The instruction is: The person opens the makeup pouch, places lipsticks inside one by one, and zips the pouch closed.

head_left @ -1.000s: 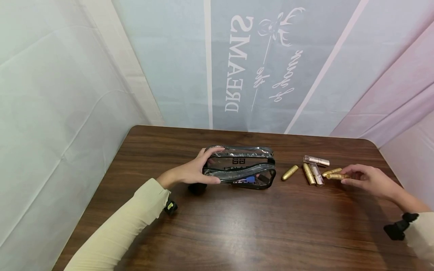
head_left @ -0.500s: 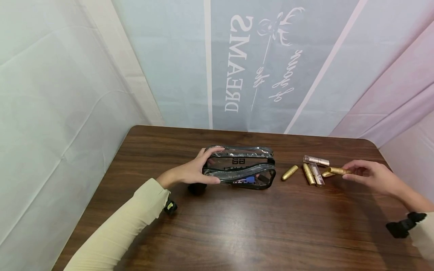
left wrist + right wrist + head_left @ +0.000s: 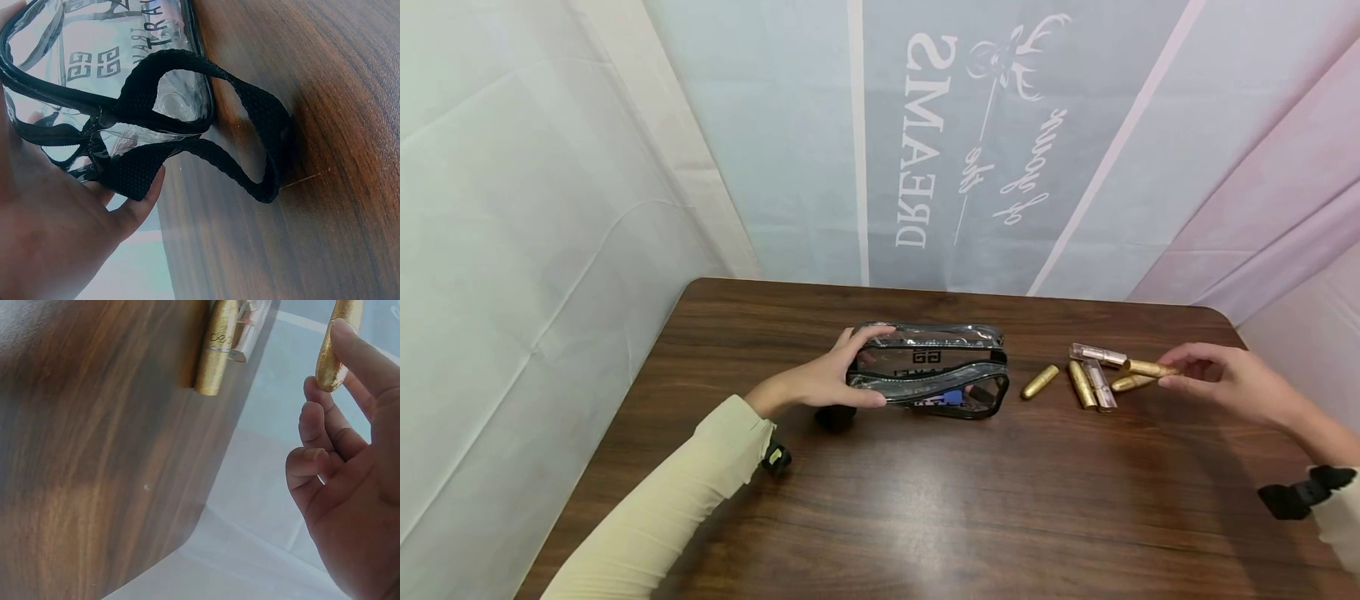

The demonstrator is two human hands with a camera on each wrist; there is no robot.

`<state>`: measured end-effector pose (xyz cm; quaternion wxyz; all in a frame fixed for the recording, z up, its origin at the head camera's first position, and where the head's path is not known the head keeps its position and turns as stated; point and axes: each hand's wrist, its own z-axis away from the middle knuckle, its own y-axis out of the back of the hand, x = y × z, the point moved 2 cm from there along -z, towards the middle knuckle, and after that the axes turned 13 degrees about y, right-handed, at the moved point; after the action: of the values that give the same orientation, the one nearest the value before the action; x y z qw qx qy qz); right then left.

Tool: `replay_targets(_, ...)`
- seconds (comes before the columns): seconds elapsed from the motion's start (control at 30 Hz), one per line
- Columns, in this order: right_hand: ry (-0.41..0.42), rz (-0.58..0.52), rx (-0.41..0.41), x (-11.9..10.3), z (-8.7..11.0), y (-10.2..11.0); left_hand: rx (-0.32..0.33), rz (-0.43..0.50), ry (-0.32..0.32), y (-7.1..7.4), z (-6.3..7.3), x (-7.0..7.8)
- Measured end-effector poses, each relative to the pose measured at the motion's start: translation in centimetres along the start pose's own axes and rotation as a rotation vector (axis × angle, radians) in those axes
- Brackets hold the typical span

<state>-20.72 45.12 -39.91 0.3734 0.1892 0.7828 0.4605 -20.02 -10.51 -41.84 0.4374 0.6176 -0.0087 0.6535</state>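
My left hand [image 3: 831, 377] holds the left end of a clear zip pouch [image 3: 928, 385] with black trim, thumb and fingers spread across its gaping top. A blue item [image 3: 952, 397] and a dark one show inside it. The pouch's black strap loop [image 3: 262, 119] juts out by the palm in the left wrist view. My right hand [image 3: 1232, 382] pinches a gold lipstick tube [image 3: 340, 353] between thumb and fingers, raised over the table. Beneath it lies another gold tube [image 3: 1130, 383].
Left of the right hand lie a gold tube [image 3: 1081, 385] and two clear-capped lipsticks [image 3: 1101, 388], close together. One more gold tube [image 3: 1040, 382] lies nearer the pouch. A printed cloth [image 3: 970, 208] hangs behind the brown wooden table [image 3: 925, 508].
My right hand has lifted the gold lipstick tube off the table, moving slightly up and away from the gold tube beside it. The left hand and pouch stay in place.
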Motion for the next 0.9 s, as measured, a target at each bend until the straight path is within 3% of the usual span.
replay_targets(0.23,0.008,0.004,0.006,-1.2,-0.8,0.1,-0.005,-0.001,0.006,-0.2,0.0,0.0)
replay_targets(0.5,0.136,0.057,0.025,-2.2,-1.9,0.4,0.009,-0.002,0.0,-0.8,0.4,0.2)
replay_targets(0.9,0.159,0.086,0.058,-4.0,-3.3,0.4,0.04,-0.015,-0.014,-1.6,0.5,0.2)
